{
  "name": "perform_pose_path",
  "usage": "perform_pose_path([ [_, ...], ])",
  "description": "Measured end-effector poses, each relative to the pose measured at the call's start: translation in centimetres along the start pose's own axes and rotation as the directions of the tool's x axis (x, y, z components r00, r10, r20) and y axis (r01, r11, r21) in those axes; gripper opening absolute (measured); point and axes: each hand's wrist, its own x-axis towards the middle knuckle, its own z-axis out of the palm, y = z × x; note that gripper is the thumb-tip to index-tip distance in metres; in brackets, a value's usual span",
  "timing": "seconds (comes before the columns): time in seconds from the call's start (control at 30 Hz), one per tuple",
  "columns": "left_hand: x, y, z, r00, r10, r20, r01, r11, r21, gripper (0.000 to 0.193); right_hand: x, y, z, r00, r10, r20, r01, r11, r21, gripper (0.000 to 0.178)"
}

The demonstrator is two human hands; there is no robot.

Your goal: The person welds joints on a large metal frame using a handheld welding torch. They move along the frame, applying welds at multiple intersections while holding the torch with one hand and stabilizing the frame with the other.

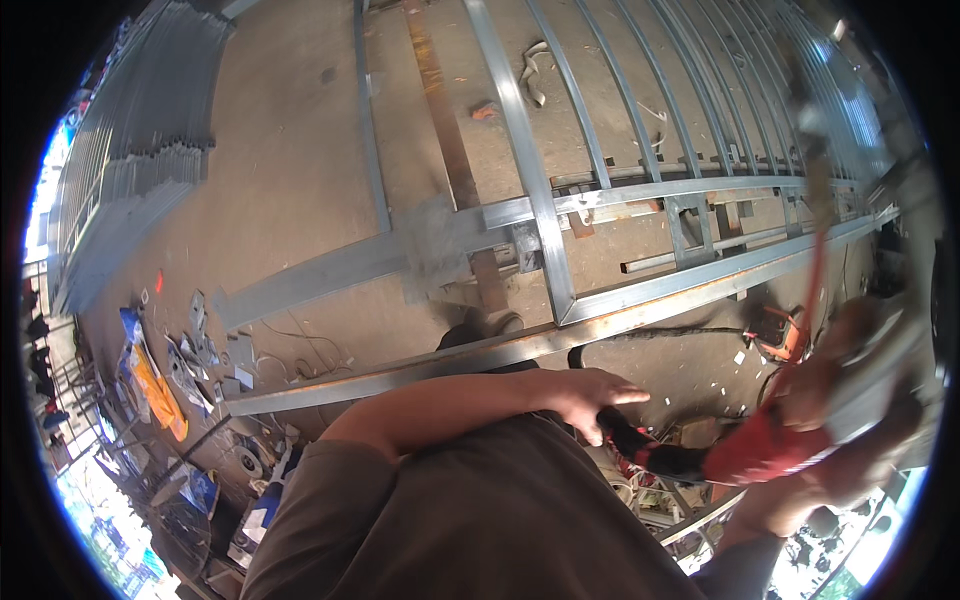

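My left forearm crosses in front of my body. My left hand (585, 398) points right, forefinger stretched out and thumb apart; nothing shows in its grasp. Just below its thumb is the black end of a red-and-black power tool (765, 448), perhaps an angle grinder. From the lower right comes my right arm, and my right hand (845, 475) is around the tool's red body, smeared by motion, its fingers hard to make out. Beyond my hands lies a welded metal frame (655, 290) of square steel tubes with several parallel bars, near edge close to my body.
A stack of grey metal profiles (150, 130) stands at the far left. Scraps and a yellow-and-blue bag (155, 385) litter the floor on the left. An orange device (780, 332) with cables sits beyond the frame's near rail at right. A rusty flat bar (440, 110) lies farther off.
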Motion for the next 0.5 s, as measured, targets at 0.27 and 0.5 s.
perform_pose_path([
  [0.27, 7.9, 12.3, 0.0, 0.967, -0.027, 0.252, 0.164, 0.824, -0.542, 0.042, 14.4, -6.8, 9.7, 0.945, 0.309, 0.111, -0.141, 0.689, -0.711, 0.069],
  [0.5, 6.7, 19.2, -4.2, 0.846, 0.471, -0.251, -0.483, 0.477, -0.734, 0.035, 26.9, -1.4, 19.6, 0.596, 0.795, 0.11, -0.338, 0.373, -0.864, 0.047],
])
